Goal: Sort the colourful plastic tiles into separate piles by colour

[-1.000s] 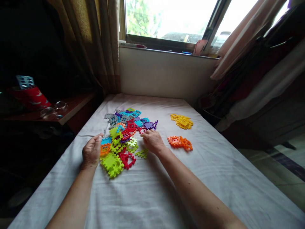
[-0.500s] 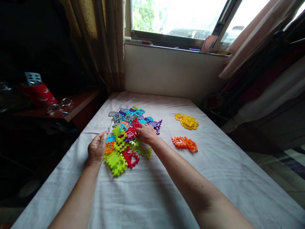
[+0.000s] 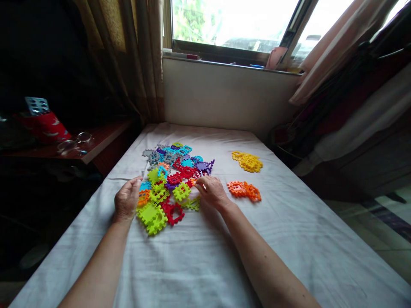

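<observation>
Mixed heap: here it is, centre-left of the frame, a loose spread of notched plastic building tiles (image 3: 175, 178), many overlapping at slants; the toothed edges look made for interlocking, yet most seem simply tossed flat.
Left hand: and the left hand (image 3: 127, 199) sits at the heap's left edge, fingers curled in, thumb up front, right beside a blue tile (image 3: 146, 185) and an orange tile (image 3: 144, 196); perhaps it fences the pile in. Whether anything is in its grip, I cannot tell.
Right hand: over to the right hand (image 3: 212, 191), low at the heap's right edge, fingers bent and drawn partly together, tips by a small red-orange piece (image 3: 192, 182); a firm pinch or mere contact, I cannot tell.
Near edge: lime-green square tiles (image 3: 150, 214) lie lowest in the heap, a holed red tile (image 3: 174, 213) just right of them.
Yellow cluster: right of centre, yellow tiles (image 3: 249, 163) stacked well apart from the heap, apparently grouped by colour.
Orange cluster: just below those, orange tiles (image 3: 237, 188) in their own overlapping group, likely kept separate for the same reason.
Bedsheet: pale cloth (image 3: 192, 265) under everything, a plain backdrop for bright colours.
</observation>
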A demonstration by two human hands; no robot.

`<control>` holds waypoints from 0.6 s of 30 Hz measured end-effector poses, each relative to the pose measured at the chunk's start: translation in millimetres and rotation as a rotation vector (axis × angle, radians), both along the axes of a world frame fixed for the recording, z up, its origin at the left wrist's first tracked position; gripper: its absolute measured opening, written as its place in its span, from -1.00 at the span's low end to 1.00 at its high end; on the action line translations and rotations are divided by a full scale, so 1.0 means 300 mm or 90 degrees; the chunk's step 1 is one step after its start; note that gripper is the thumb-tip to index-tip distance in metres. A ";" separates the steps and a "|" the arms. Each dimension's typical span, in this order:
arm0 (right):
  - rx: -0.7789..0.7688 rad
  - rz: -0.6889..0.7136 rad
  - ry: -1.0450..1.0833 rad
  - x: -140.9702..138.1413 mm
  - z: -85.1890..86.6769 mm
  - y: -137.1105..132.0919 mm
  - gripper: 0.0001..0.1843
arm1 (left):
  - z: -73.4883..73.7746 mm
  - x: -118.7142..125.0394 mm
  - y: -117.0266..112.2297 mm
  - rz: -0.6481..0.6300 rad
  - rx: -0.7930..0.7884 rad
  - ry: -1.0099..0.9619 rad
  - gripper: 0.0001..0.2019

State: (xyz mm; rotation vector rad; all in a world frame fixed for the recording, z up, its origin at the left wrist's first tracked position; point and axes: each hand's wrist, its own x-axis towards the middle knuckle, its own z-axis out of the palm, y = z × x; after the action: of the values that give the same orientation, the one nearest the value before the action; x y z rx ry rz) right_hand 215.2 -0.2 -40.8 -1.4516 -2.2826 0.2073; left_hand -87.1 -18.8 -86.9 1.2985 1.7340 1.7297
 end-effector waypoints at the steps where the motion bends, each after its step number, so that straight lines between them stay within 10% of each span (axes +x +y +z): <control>1: 0.016 -0.002 0.026 0.003 -0.004 -0.007 -0.91 | 0.001 0.000 0.000 0.001 -0.002 0.004 -0.57; 18: 0.105 -0.057 0.109 0.011 0.040 -0.058 -0.90 | -0.001 -0.002 -0.001 -0.017 -0.008 0.056 -0.56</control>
State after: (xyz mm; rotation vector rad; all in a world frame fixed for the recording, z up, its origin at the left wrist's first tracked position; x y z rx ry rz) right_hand 218.4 -17.5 -29.0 -1.3921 -2.0427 0.1088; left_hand -87.6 -19.2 -87.1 1.4061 1.7640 1.6683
